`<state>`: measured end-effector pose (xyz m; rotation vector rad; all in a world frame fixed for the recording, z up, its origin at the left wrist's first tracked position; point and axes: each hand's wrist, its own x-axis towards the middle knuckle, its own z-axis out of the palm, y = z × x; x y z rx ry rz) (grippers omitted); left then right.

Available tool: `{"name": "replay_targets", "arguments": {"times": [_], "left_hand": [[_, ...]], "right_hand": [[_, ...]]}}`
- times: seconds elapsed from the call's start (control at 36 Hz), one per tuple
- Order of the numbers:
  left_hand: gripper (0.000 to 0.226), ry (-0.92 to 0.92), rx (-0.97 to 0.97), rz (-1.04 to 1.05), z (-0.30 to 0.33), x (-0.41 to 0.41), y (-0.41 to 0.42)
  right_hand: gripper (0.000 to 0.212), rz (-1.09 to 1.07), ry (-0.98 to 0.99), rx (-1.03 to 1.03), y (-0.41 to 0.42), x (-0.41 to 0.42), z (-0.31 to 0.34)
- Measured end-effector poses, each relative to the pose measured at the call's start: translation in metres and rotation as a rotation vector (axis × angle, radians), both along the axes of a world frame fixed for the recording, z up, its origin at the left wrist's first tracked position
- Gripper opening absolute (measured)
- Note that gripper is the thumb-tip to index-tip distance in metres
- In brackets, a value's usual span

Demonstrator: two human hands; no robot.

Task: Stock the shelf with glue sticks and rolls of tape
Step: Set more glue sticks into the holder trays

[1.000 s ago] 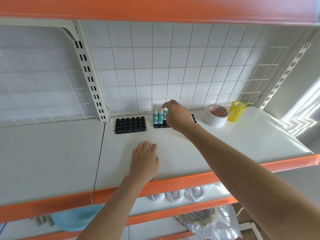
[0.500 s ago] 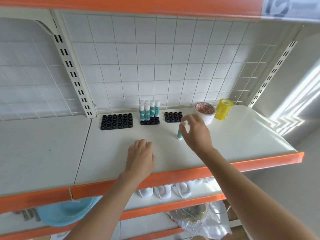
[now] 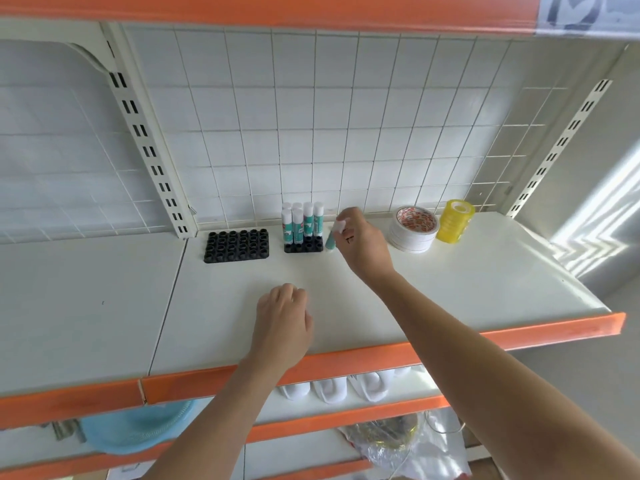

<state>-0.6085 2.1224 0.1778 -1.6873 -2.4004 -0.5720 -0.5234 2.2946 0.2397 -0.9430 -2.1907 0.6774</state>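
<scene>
Up on the white shelf (image 3: 450,289), the right hand (image 3: 363,242) pinches a teal glue stick (image 3: 330,239) by its white cap, the stick tilted with its lower end just beside the right edge of a small black holder tray (image 3: 303,247). Whether that end touches the shelf cannot be told. Six glue sticks (image 3: 302,223) stand upright in the back of this small tray, white caps up, close together in two short rows. To its left, apart from it, sits a larger black holder tray (image 3: 236,245) with all its round sockets showing. The left hand (image 3: 282,323) lies on the shelf near the front orange edge, knuckles up, fingers loosely curled under and gripping nothing. To the right of the right hand stands a stack of white tape rolls (image 3: 413,230) with a red-printed core, and just beside it, nearly touching, a stack of yellow tape rolls (image 3: 455,221), both close to the white wire grid back panel (image 3: 311,116). Below, a lower shelf holds white curved items (image 3: 349,388), and further down a light blue basin (image 3: 135,431) and a crumpled clear plastic bag (image 3: 405,448) show.
</scene>
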Motion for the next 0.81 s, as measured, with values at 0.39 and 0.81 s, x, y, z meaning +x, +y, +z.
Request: {"name": "replay_targets", "arguments": {"times": [0.39, 0.81], "left_hand": [[0.027, 0.01, 0.029, -0.017, 0.0, 0.001, 0.0], [0.027, 0.019, -0.005, -0.011, 0.005, 0.003, -0.001]], "right_hand": [[0.019, 0.041, -0.102, 0.08, 0.014, -0.049, -0.005], [0.046, 0.106, -0.287, 0.502, 0.019, -0.053, -0.009]]}}
